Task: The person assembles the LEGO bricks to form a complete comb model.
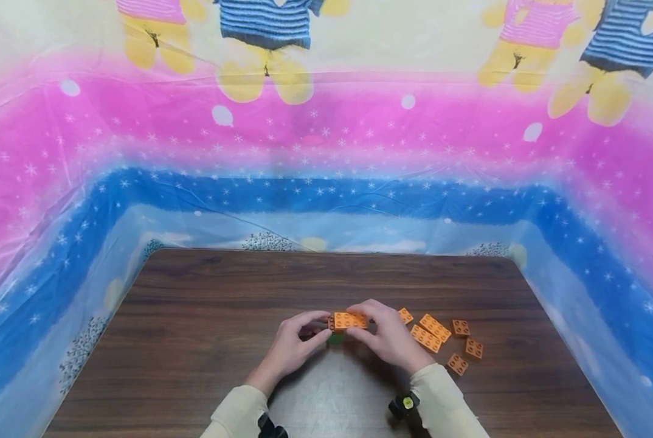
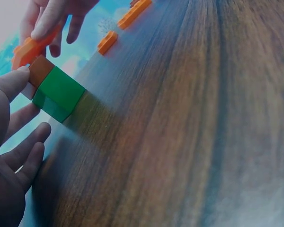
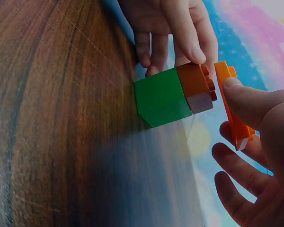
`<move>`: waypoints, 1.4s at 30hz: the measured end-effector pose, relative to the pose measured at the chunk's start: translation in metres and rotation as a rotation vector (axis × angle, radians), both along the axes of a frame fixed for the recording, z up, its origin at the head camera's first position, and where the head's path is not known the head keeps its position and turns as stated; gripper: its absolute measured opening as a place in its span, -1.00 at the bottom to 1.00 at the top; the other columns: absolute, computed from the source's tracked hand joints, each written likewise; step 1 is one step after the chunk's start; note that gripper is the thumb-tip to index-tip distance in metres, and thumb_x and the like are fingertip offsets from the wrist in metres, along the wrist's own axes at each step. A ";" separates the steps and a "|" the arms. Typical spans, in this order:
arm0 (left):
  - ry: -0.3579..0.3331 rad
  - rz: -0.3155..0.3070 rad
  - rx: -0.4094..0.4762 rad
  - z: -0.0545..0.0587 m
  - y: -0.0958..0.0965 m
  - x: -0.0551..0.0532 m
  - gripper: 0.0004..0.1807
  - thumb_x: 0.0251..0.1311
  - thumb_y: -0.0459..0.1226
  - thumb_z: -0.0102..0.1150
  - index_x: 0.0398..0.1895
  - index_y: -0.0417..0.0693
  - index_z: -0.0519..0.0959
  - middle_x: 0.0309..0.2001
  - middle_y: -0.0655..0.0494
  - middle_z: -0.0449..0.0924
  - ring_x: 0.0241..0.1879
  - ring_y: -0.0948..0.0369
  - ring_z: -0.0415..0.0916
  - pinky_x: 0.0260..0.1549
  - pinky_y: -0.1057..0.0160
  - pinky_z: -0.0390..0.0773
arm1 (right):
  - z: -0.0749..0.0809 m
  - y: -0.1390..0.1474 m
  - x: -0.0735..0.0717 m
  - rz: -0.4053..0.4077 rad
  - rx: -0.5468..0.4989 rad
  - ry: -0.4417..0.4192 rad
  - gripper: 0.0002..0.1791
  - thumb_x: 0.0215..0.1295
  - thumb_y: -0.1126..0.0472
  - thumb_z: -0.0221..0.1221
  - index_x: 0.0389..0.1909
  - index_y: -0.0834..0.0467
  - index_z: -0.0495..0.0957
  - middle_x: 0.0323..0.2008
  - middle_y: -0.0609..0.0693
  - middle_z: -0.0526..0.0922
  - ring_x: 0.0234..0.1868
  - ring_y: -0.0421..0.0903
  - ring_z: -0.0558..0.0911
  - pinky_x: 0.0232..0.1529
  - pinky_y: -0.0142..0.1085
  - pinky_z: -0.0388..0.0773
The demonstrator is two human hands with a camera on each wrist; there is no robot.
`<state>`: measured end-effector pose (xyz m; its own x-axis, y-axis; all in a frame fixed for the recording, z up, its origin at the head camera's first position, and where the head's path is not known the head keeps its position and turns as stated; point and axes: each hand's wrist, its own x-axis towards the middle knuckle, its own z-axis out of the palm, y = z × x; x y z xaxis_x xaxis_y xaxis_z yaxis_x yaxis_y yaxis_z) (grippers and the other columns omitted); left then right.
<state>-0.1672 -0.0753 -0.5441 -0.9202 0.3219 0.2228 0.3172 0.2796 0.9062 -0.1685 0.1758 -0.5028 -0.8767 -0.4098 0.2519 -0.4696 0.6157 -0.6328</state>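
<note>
A green block (image 3: 161, 97) stands on the table with a brown-orange toy brick (image 3: 193, 84) stacked on top, its studs facing up. My left hand (image 1: 296, 339) pinches the brown-orange brick between thumb and forefinger, while its other fingers spread loosely behind the stack. In my right hand (image 1: 386, 337), thumb and fingers hold a long, flat orange brick (image 1: 351, 320) by one end. The right wrist view shows a narrow gap between this orange brick and the studs below it. From the head view, the green block is mostly hidden beneath the bricks.
Right of the hands lie flat orange bricks (image 1: 435, 327), one partly hidden by the right hand. Several square brown-orange bricks (image 1: 473, 348) lie farther right. The dark wooden table (image 1: 195, 292) is bordered by a patterned cloth (image 1: 315, 194) at the back and sides.
</note>
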 end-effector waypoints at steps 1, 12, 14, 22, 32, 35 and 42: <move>0.000 0.002 0.000 0.000 0.000 0.000 -0.65 0.39 -0.15 0.38 0.22 0.21 0.68 0.10 0.25 0.72 0.00 0.23 0.71 0.04 0.07 0.69 | 0.000 -0.001 0.000 0.001 -0.002 -0.003 -0.62 0.41 0.03 0.39 0.19 -0.07 0.67 0.00 -0.27 0.67 -0.10 -0.27 0.58 -0.08 -0.17 0.62; -0.004 -0.004 0.001 0.000 -0.001 0.000 -0.64 0.39 -0.14 0.38 0.23 0.24 0.67 0.11 0.25 0.71 0.00 0.23 0.72 0.05 0.10 0.68 | -0.002 -0.005 -0.001 0.013 -0.004 -0.021 -0.63 0.41 0.05 0.39 0.20 -0.08 0.67 0.00 -0.28 0.67 -0.14 -0.26 0.56 -0.14 -0.21 0.59; -0.008 -0.006 0.000 0.000 -0.001 0.000 -0.64 0.40 -0.14 0.38 0.23 0.25 0.67 0.11 0.25 0.71 0.00 0.23 0.71 0.05 0.10 0.68 | -0.002 -0.005 -0.001 0.020 0.005 -0.021 -0.64 0.42 0.04 0.38 0.19 -0.09 0.67 -0.01 -0.29 0.66 -0.15 -0.26 0.55 -0.15 -0.25 0.57; 0.003 -0.001 -0.013 0.001 -0.001 0.000 -0.60 0.39 -0.11 0.38 0.26 0.20 0.65 0.13 0.24 0.70 0.01 0.23 0.71 0.06 0.08 0.68 | 0.001 -0.007 -0.003 0.039 -0.003 -0.022 -0.64 0.42 0.05 0.39 0.19 -0.06 0.68 0.01 -0.22 0.68 -0.11 -0.25 0.58 -0.11 -0.04 0.64; 0.028 -0.012 -0.019 0.000 -0.002 0.000 -0.59 0.39 -0.14 0.38 0.28 0.19 0.64 0.12 0.24 0.70 0.05 0.16 0.72 0.07 0.04 0.68 | 0.004 -0.009 -0.003 0.050 0.002 -0.027 -0.64 0.41 0.07 0.39 0.19 -0.07 0.68 -0.01 -0.23 0.68 -0.11 -0.27 0.60 -0.13 -0.16 0.62; 0.027 -0.018 -0.015 -0.001 -0.002 0.000 -0.58 0.39 -0.17 0.38 0.29 0.18 0.64 0.12 0.23 0.70 0.06 0.13 0.72 0.06 0.03 0.69 | 0.004 -0.010 -0.004 0.058 0.005 -0.015 -0.64 0.42 0.06 0.39 0.19 -0.05 0.69 -0.02 -0.23 0.68 -0.13 -0.27 0.59 -0.15 -0.15 0.63; 0.018 -0.023 -0.007 -0.001 -0.001 -0.002 -0.57 0.39 -0.19 0.38 0.30 0.04 0.64 0.12 0.20 0.71 0.06 0.11 0.72 0.03 0.07 0.69 | 0.004 -0.010 -0.004 0.062 0.011 -0.017 -0.63 0.42 0.06 0.38 0.20 -0.02 0.69 -0.03 -0.22 0.68 -0.11 -0.26 0.60 -0.12 -0.20 0.61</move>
<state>-0.1690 -0.0762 -0.5450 -0.9084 0.3443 0.2373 0.3402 0.2786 0.8981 -0.1726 0.1656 -0.4984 -0.8537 -0.4662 0.2320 -0.4961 0.5927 -0.6345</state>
